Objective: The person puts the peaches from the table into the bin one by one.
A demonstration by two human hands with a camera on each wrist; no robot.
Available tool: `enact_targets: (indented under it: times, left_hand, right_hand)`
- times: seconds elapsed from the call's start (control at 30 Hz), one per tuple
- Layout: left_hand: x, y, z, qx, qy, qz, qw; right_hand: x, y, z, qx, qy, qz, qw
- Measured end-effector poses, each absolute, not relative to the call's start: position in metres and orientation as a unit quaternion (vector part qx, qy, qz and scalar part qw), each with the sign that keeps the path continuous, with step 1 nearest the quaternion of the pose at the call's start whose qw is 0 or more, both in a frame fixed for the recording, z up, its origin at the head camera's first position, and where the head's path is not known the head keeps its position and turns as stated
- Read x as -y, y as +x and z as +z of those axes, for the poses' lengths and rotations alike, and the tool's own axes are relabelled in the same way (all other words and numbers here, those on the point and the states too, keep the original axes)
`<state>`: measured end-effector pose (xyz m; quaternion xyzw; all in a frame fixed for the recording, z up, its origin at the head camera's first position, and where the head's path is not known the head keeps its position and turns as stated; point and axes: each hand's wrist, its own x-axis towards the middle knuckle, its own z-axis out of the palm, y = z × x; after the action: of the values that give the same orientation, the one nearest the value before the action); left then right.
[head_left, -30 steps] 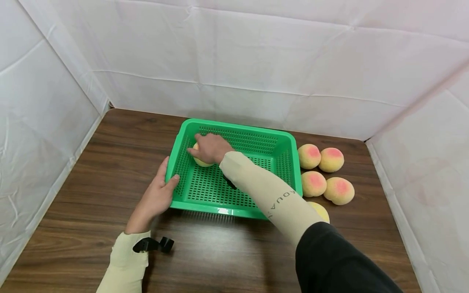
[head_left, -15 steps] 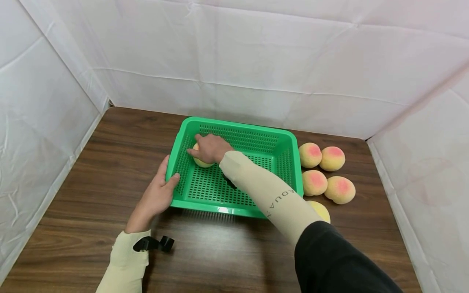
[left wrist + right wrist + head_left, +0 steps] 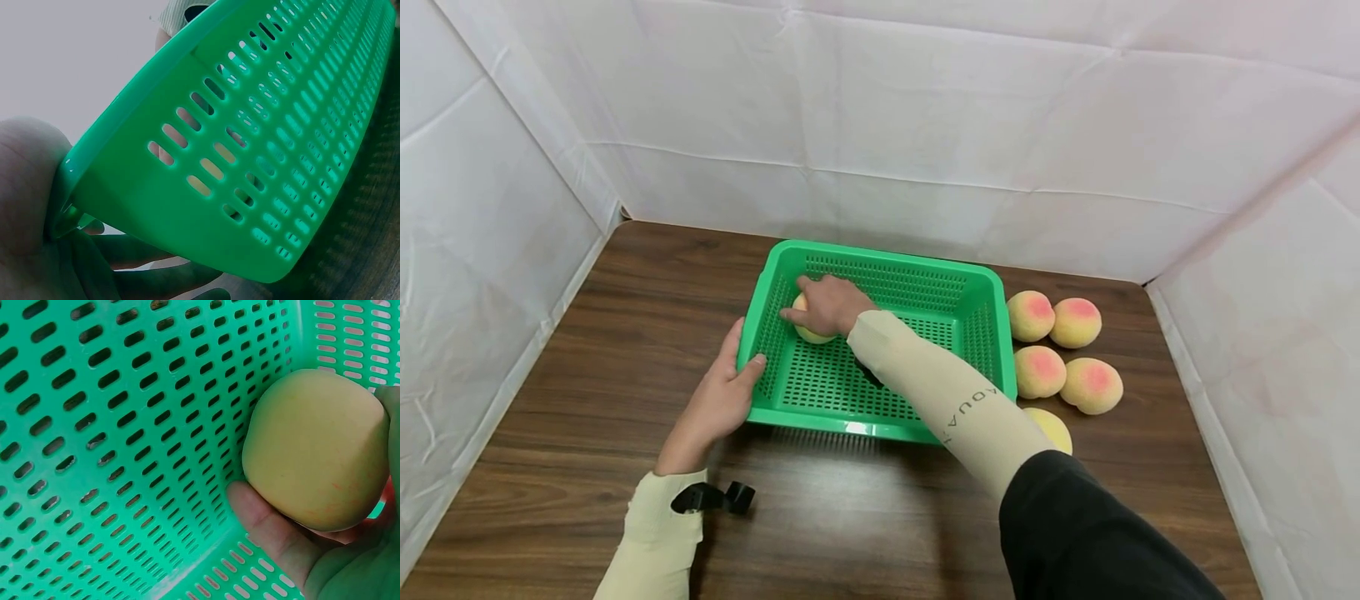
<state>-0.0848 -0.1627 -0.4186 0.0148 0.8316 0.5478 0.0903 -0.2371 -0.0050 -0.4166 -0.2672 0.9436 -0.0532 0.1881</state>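
A green plastic basket (image 3: 880,432) with slotted walls stands on the dark wooden table. My left hand (image 3: 718,392) grips its left rim, thumb over the top and fingers along the outer wall. In the left wrist view, the slotted green wall fills most of the picture, with the fingers (image 3: 150,275) under the rim. Inside the basket, toward its left end, my right hand (image 3: 829,305) holds a peach (image 3: 811,333) from above. The right wrist view has this yellow peach (image 3: 315,450) low in the basket, with the thumb (image 3: 269,528) against its side.
Several peaches with pink tops, one of them this peach (image 3: 1091,385), lie on the table right of the basket. Another yellow peach (image 3: 1049,429) is partly hidden by the right forearm. White sheeting (image 3: 895,108) walls the table at the back and both sides.
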Motion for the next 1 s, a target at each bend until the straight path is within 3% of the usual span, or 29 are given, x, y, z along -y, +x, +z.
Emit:
enact_targets:
  times: [0.23, 1.0]
  left_hand:
    - [0.163, -0.085, -0.419, -0.830, 0.014, 0.550, 0.093]
    - [0.166, -0.087, -0.421, -0.840, 0.015, 0.536, 0.084]
  right_hand:
    - [0.003, -0.234, -0.414, -0.942, -0.261, -0.048, 0.203]
    - [-0.003, -0.232, -0.402, -0.943, -0.277, -0.043, 0.178]
